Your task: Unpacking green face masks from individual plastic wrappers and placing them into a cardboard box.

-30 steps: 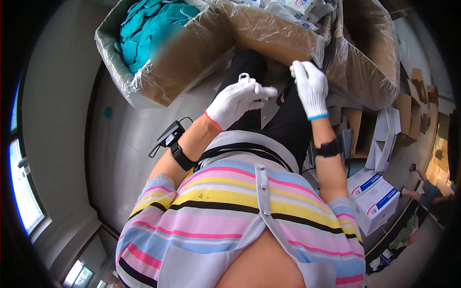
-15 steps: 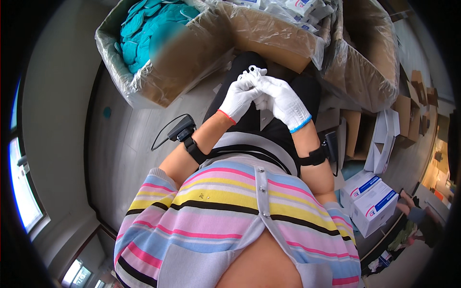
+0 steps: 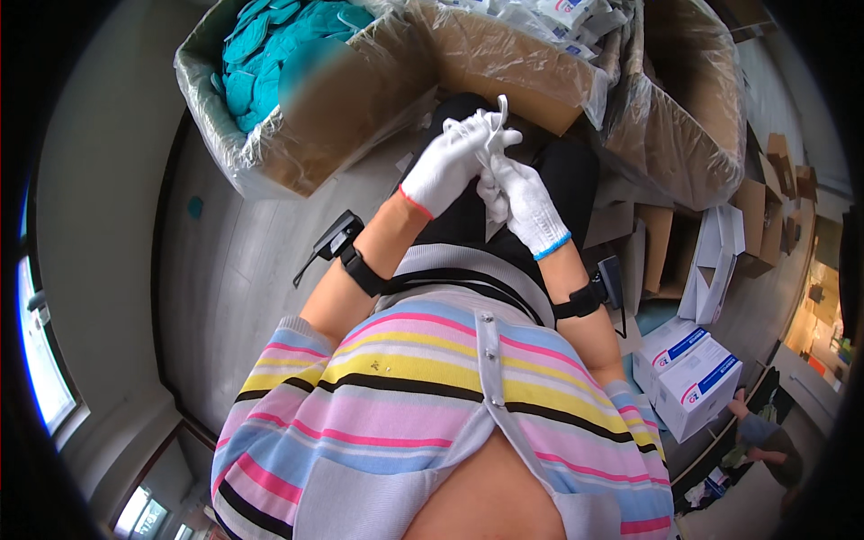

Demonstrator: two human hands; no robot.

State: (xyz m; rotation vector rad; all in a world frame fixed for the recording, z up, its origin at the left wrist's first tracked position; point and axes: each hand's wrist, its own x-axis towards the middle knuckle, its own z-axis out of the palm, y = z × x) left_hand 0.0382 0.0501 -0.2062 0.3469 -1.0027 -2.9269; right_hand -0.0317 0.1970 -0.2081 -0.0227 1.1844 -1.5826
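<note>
We hold our left hand (image 3: 447, 168) and right hand (image 3: 531, 205) together over our legs, the left pinching a white cord (image 3: 496, 126); the right's grip we cannot tell. Its loop points lengthwise away from us, toward the cardboard box (image 3: 499, 67).

Daylight glares white at the left window (image 3: 45, 360), and plastic wrapping (image 3: 196, 94) catches pale highlights. A smeared patch blurs part of the left cardboard box (image 3: 387, 99); fisheye edges curve into black.
</note>
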